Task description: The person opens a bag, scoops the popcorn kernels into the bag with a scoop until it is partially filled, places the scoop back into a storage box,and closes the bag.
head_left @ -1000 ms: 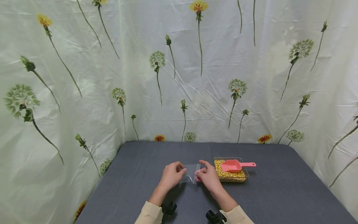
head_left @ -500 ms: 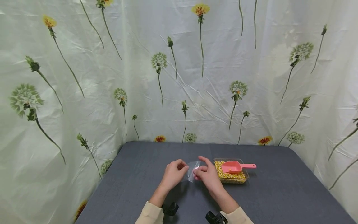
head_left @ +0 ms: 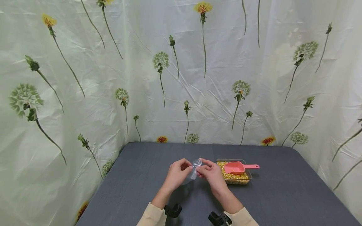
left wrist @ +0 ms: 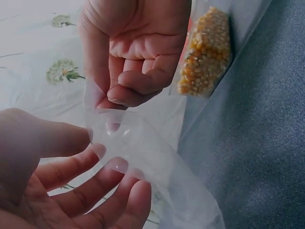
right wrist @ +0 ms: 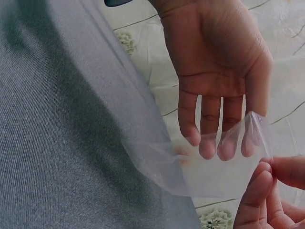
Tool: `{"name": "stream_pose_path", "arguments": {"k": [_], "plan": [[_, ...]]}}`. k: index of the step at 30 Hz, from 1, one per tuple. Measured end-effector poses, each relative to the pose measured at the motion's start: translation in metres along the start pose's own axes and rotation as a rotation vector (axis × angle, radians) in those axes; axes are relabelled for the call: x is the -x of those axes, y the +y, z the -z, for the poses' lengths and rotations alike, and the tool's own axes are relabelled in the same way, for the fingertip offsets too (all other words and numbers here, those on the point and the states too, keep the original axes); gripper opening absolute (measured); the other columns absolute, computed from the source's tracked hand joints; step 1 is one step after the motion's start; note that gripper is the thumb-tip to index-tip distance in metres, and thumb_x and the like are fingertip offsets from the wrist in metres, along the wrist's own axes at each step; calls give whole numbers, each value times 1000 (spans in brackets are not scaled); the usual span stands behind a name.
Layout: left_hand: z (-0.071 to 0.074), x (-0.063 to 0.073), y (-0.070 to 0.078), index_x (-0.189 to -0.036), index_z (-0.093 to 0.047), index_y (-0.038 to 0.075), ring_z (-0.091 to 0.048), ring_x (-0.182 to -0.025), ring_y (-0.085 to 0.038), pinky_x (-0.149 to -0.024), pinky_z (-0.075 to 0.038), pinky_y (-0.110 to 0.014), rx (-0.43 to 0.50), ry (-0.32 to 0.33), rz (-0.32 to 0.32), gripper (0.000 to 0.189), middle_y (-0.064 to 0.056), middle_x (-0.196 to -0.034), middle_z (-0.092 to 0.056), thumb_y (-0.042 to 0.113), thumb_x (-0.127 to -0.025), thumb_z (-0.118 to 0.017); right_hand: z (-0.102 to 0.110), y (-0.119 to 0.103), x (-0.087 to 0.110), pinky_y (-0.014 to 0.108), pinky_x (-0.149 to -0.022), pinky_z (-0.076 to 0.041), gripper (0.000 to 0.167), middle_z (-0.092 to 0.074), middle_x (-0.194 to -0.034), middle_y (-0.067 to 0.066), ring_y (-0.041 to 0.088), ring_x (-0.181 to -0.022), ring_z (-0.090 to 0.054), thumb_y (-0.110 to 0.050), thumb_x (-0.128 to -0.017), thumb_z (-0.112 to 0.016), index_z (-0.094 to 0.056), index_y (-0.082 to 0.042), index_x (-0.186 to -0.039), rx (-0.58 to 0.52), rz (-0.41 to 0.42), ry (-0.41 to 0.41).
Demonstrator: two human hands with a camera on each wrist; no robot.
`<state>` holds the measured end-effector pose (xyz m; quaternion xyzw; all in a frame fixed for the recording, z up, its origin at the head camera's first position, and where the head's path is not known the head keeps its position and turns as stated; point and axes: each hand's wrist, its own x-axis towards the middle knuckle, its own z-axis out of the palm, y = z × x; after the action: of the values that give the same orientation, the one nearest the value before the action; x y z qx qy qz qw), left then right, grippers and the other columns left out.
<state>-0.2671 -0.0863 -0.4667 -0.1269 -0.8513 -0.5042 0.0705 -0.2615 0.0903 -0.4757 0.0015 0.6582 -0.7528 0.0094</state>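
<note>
A clear plastic zip bag (head_left: 194, 172) is held up between both hands above the table. My left hand (head_left: 176, 173) pinches one top corner between thumb and index finger. Its other fingers stretch out loosely behind the film in the right wrist view. At the opposite corner, my right hand (head_left: 212, 175) pinches the bag's edge with thumb and fingertips, the remaining fingers curled in the left wrist view. The body of the bag (left wrist: 176, 186) hangs down, thin and see-through, with no contents showing.
Right of the hands stands a clear rectangular container (head_left: 235, 181) of yellow corn kernels (left wrist: 205, 57). A pink scoop (head_left: 235, 167) lies on the kernels, its handle past the right rim. Behind the dark grey table (head_left: 135, 185) hangs a dandelion-print curtain (head_left: 169, 119).
The bag has turned from lying flatter between the hands to hanging with its opening edge upward. The right hand's index finger, earlier raised, has come down onto the bag's edge, and the hands are closer together.
</note>
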Motion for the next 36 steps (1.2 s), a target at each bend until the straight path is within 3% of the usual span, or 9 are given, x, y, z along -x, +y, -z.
{"name": "stream_pose_path", "arguments": {"k": [9, 13, 19, 25, 31, 36], "plan": [[1, 1, 8, -90, -70, 13, -60, -76, -13, -66, -51, -30, 35, 31, -19, 4, 5, -83, -65, 12, -91, -74, -2, -10, 5, 29, -66, -57, 27, -72, -88, 12, 17, -70, -65, -9, -89, -77, -73, 4, -112, 43, 30, 74], [1, 2, 13, -88, -70, 14, -58, -69, -14, -58, -49, -29, 55, 67, -9, 4, 4, -77, -63, 12, -92, -72, -2, -13, 7, 29, -62, -56, 21, -70, -84, 12, 18, -69, -64, -11, -89, -77, -75, 2, -106, 55, 3, 63], [2, 4, 20, -91, -69, 14, -61, -61, -19, -54, -54, -34, 175, 80, 2, 7, -3, -74, -63, 16, -97, -67, -2, -17, 8, 30, -60, -55, 20, -71, -83, 10, 20, -74, -66, -14, -90, -76, -77, 0, -104, 78, -15, 25], [3, 5, 24, -93, -69, 10, -66, -66, -24, -60, -58, -37, 268, 46, 15, 12, -9, -78, -66, 20, -99, -65, -2, -21, 10, 34, -63, -55, 21, -70, -83, 9, 21, -75, -64, -19, -89, -78, -77, -2, -101, 134, 21, -20], [3, 4, 25, -98, -67, -1, -70, -75, -35, -68, -60, -44, 388, -8, 69, 17, -18, -86, -69, 15, -101, -62, -2, -23, 14, 42, -67, -56, 16, -72, -88, 9, 24, -76, -64, -20, -89, -78, -78, -5, -95, 200, 81, -64], [3, 5, 27, -100, -65, -9, -70, -80, -35, -70, -60, -44, 404, -34, 80, 24, -19, -88, -70, 15, -101, -62, -2, -22, 13, 41, -65, -55, 11, -72, -84, 9, 24, -74, -63, -18, -89, -78, -78, -6, -90, 225, 111, -75]]}}
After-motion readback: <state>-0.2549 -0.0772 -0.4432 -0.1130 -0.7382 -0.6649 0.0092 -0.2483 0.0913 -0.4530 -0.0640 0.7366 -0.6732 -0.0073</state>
